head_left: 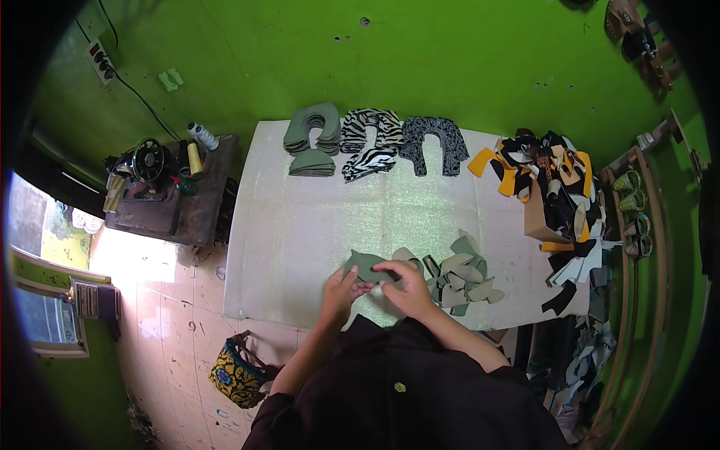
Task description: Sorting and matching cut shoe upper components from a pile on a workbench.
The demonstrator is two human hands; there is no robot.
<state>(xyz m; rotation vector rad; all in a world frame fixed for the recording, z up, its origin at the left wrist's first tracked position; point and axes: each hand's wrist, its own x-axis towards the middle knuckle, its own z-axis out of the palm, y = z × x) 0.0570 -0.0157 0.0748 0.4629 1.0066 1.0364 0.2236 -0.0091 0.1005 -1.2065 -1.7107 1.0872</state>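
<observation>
Near the front edge of the table, both hands hold a grey-green cut piece of shoe-upper material (366, 264). My left hand (342, 291) grips its left side, thumb on top and fingers beneath. My right hand (407, 288) pinches the right side, its thumb by the lower edge. Just right of that hand lies a loose heap of grey-green cut pieces (461, 279), some showing a beige back. At the far side stand stacks of U-shaped pieces: plain green (312, 124), zebra-striped (370, 124) and black-and-grey patterned (442, 135). Smaller green pieces (312, 164) and zebra pieces (369, 163) lie before two stacks.
The white-covered table (300, 232) stands against a green wall. A box (534, 214) overflows with scraps at its right end. A sewing machine (150, 161) with thread spools sits on a stand at left. A patterned bag (238, 371) rests on the floor; sandals (631, 199) hang on a rack.
</observation>
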